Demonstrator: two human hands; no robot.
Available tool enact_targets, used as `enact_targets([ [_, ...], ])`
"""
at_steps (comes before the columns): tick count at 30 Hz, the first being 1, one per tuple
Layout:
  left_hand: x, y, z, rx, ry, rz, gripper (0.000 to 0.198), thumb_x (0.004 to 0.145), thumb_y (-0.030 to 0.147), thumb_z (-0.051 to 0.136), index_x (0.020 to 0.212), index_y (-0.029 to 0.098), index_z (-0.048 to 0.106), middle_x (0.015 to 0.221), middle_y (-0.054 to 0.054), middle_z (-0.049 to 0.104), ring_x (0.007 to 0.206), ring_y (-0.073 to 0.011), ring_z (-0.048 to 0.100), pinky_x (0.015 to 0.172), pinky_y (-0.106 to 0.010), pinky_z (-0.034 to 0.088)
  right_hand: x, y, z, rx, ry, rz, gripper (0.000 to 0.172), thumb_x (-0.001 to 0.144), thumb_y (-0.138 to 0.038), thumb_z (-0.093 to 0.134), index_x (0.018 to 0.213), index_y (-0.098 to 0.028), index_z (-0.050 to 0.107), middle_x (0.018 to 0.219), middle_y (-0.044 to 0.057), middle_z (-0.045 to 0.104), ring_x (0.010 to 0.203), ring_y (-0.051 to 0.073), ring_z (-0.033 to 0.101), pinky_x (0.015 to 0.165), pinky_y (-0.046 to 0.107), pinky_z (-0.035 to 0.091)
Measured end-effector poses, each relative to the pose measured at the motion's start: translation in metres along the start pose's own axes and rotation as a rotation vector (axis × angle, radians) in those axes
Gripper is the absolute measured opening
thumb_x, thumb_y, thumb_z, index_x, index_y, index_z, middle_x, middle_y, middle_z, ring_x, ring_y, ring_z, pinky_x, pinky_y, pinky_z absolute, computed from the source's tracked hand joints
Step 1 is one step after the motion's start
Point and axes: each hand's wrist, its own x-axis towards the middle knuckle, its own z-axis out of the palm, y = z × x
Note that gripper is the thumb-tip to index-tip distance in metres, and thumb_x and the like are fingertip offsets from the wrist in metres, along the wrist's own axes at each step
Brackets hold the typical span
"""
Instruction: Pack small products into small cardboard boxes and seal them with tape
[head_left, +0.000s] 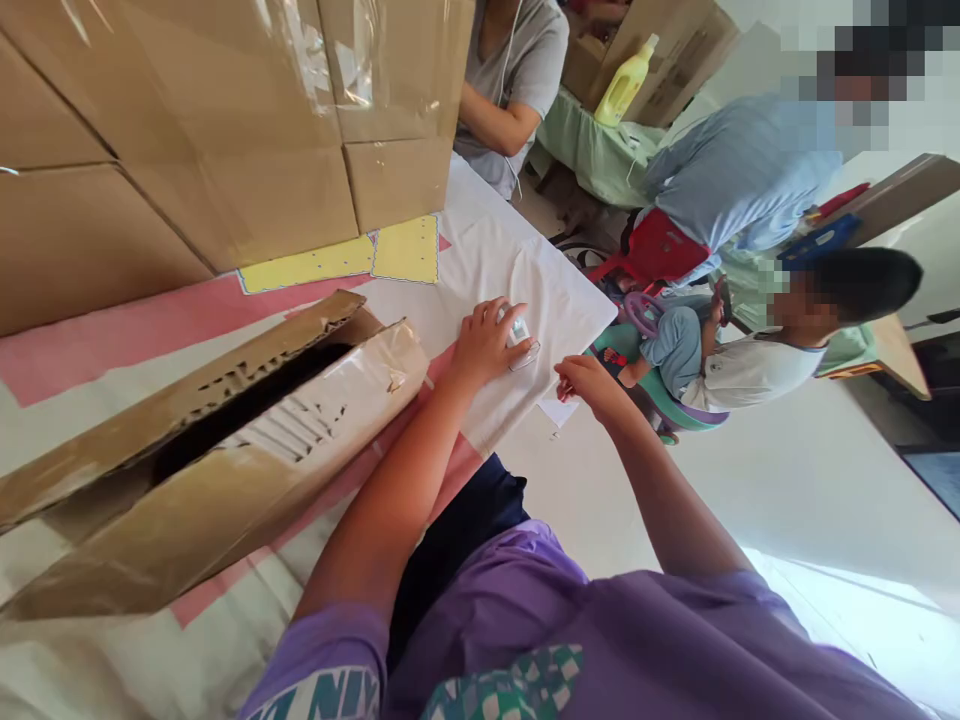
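My left hand (486,342) is on the cloth-covered table near its corner, with its fingers curved around a small white-and-clear object (517,330). That object looks like a little plastic pack or case, and my fingers partly cover it. Just past the table edge, my right hand (585,382) hangs in the air with its fingers curled together. Whether anything is between those fingers cannot be made out. A gap separates my two hands.
An open, torn cardboard box (360,385) lies left of my arm. Large taped cartons (247,130) stand behind it, beside yellow patterned paper (405,250). A person in grey (517,60) is beyond the table corner. A seated child (757,360) and another person (750,160) are at the right.
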Motion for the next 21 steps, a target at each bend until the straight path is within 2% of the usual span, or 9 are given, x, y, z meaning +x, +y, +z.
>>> enact_targets([
  [2, 0.003, 0.007, -0.010, -0.007, 0.059, 0.013, 0.061, 0.101, 0.050, 0.051, 0.151, 0.017, 0.045, 0.158, -0.018, 0.045, 0.145, -0.0335, 0.039, 0.116, -0.049, 0.036, -0.018, 0.002, -0.005, -0.016, 0.027, -0.165, 0.028, 0.084, -0.032, 0.066, 0.061, -0.020, 0.054, 0.054, 0.001, 0.058, 0.055, 0.015, 0.056, 0.057, 0.028, 0.046],
  [5, -0.002, 0.028, -0.037, -0.085, 0.037, 0.100, 0.047, 0.105, 0.043, 0.045, 0.143, 0.017, 0.053, 0.140, -0.015, 0.062, 0.131, -0.0284, 0.054, 0.112, -0.044, 0.040, -0.045, 0.000, -0.003, -0.096, 0.027, -0.460, 0.019, 0.091, -0.036, 0.062, 0.079, -0.021, 0.062, 0.067, 0.001, 0.062, 0.065, 0.017, 0.057, 0.065, 0.030, 0.046],
  [8, -0.032, 0.054, -0.067, -0.226, -0.058, 0.146, 0.036, 0.105, 0.046, 0.047, 0.129, 0.022, 0.061, 0.119, -0.007, 0.072, 0.111, -0.0223, 0.066, 0.102, -0.038, 0.049, -0.063, -0.006, 0.012, -0.160, 0.041, -0.690, 0.009, 0.095, -0.030, 0.058, 0.093, -0.023, 0.063, 0.081, 0.003, 0.065, 0.074, 0.020, 0.060, 0.070, 0.034, 0.048],
  [10, -0.063, 0.066, -0.084, -0.243, -0.002, 0.116, 0.031, 0.104, 0.042, 0.053, 0.128, 0.024, 0.060, 0.122, -0.005, 0.072, 0.114, -0.0205, 0.065, 0.102, -0.035, 0.051, -0.071, -0.012, 0.025, -0.148, 0.008, -0.820, 0.007, 0.095, -0.022, 0.055, 0.097, -0.024, 0.062, 0.089, 0.004, 0.066, 0.079, 0.020, 0.061, 0.074, 0.035, 0.049],
  [12, -0.096, 0.071, -0.099, -0.167, 0.118, 0.071, 0.030, 0.101, 0.034, 0.059, 0.129, 0.023, 0.059, 0.124, -0.006, 0.071, 0.116, -0.0214, 0.064, 0.104, -0.036, 0.050, -0.076, -0.017, 0.038, -0.112, -0.066, -0.943, 0.012, 0.097, -0.017, 0.052, 0.102, -0.024, 0.061, 0.092, 0.005, 0.064, 0.082, 0.020, 0.061, 0.076, 0.035, 0.050],
  [15, -0.135, 0.071, -0.122, -0.006, 0.219, 0.045, 0.019, 0.098, 0.024, 0.063, 0.117, 0.021, 0.063, 0.109, -0.005, 0.074, 0.103, -0.0226, 0.065, 0.095, -0.038, 0.050, -0.083, -0.022, 0.061, -0.071, -0.182, -1.145, 0.018, 0.099, -0.014, 0.051, 0.110, -0.024, 0.062, 0.094, 0.005, 0.061, 0.085, 0.020, 0.061, 0.077, 0.036, 0.050],
  [17, -0.152, 0.071, -0.136, 0.104, 0.236, 0.034, 0.005, 0.098, 0.022, 0.063, 0.103, 0.021, 0.066, 0.097, -0.003, 0.074, 0.092, -0.0215, 0.065, 0.086, -0.037, 0.050, -0.088, -0.023, 0.077, -0.045, -0.231, -1.250, 0.023, 0.099, -0.013, 0.051, 0.114, -0.025, 0.064, 0.097, 0.006, 0.061, 0.088, 0.020, 0.061, 0.077, 0.036, 0.051],
  [19, -0.163, 0.075, -0.149, 0.227, 0.280, 0.012, 0.007, 0.099, 0.021, 0.062, 0.094, 0.021, 0.066, 0.090, -0.002, 0.073, 0.086, -0.0203, 0.064, 0.081, -0.036, 0.048, -0.091, -0.023, 0.091, 0.006, -0.252, -1.295, 0.030, 0.100, -0.013, 0.050, 0.122, -0.027, 0.065, 0.099, 0.007, 0.062, 0.090, 0.021, 0.062, 0.078, 0.037, 0.052],
  [21, -0.170, 0.081, -0.162, 0.328, 0.342, 0.009, 0.008, 0.100, 0.019, 0.062, 0.093, 0.021, 0.066, 0.088, -0.002, 0.073, 0.083, -0.0194, 0.063, 0.079, -0.036, 0.045, -0.089, -0.025, 0.102, 0.058, -0.225, -1.320, 0.038, 0.100, -0.015, 0.050, 0.133, -0.029, 0.063, 0.103, 0.008, 0.064, 0.095, 0.022, 0.063, 0.081, 0.039, 0.054],
])
